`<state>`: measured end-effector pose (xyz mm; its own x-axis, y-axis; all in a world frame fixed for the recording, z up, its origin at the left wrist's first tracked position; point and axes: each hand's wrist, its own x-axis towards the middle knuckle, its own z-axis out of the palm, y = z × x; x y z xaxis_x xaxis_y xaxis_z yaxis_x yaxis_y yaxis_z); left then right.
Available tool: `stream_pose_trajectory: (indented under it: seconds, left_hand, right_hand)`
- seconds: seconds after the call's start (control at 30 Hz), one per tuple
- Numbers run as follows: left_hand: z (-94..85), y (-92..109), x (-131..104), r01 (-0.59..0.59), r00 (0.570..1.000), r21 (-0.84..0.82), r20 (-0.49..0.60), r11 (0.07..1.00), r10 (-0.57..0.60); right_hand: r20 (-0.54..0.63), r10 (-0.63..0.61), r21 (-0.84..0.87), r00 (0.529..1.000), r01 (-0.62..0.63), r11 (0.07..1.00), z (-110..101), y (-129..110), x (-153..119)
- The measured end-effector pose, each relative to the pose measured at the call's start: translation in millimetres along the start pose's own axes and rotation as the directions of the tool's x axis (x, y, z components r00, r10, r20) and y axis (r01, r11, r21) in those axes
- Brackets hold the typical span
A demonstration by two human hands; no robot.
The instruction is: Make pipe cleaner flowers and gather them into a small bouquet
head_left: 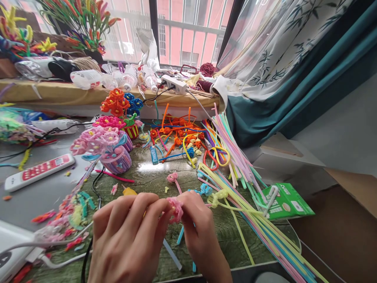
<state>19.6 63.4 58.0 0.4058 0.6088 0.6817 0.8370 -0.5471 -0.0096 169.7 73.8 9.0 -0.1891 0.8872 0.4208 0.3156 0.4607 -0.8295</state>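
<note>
Between my two hands is a small pink pipe-cleaner flower (176,209), its petals looped and fuzzy. My left hand (129,236) pinches it from the left with thumb and forefinger. From the other side my right hand (202,232) grips the same flower, fingers bent around it. Just beyond the fingertips lies another pink flower on a stem (172,177). A blue pipe-cleaner flower (205,189) and a pale yellow one (218,197) rest right of my right hand. Partly hidden behind my left hand is a yellow-orange object (129,191), perhaps a glue gun tip.
Bundled pipe cleaners (253,208) run along the right side near scissors (216,156) and a green package (287,200). Finished flower pots (116,159) stand at back left, beside a white remote (39,171). A power strip (174,84) sits on the window ledge. Scraps and cables lie at left.
</note>
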Motion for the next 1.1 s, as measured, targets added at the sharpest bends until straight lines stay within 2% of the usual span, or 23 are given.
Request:
stream_pose_trajectory:
  seconds: [0.37, 0.57, 0.87, 1.03, 1.1]
  left_hand:
    - [-1.5, 0, 2, -0.024, 1.0, 0.03, 0.01, 0.999, 0.024]
    - [-1.3, 0, 2, -0.03, 0.999, 0.025, 0.013, 0.999, 0.029]
    - [-2.0, 3, 0, 0.052, 0.999, -0.046, 0.002, 0.998, -0.052]
    - [-4.1, 1, -6, 0.171, 0.981, -0.043, -0.083, 0.984, -0.174]
    - [-6.9, -7, -12, 0.159, 0.978, 0.01, -0.136, 0.987, -0.156]
  right_hand:
    - [-0.034, -0.1, -0.037, 0.994, 0.099, 0.994, 2, 7, 2]
    - [-0.029, -0.107, -0.067, 0.994, 0.105, 0.992, 3, 7, 2]
    - [-0.045, -0.103, -0.031, 0.994, 0.101, 0.994, 4, 1, 1]
    - [-0.054, -0.091, 0.022, 0.994, 0.092, 0.995, 6, 1, 1]
    - [-0.055, -0.086, 0.06, 0.995, 0.089, 0.994, 6, 3, 1]
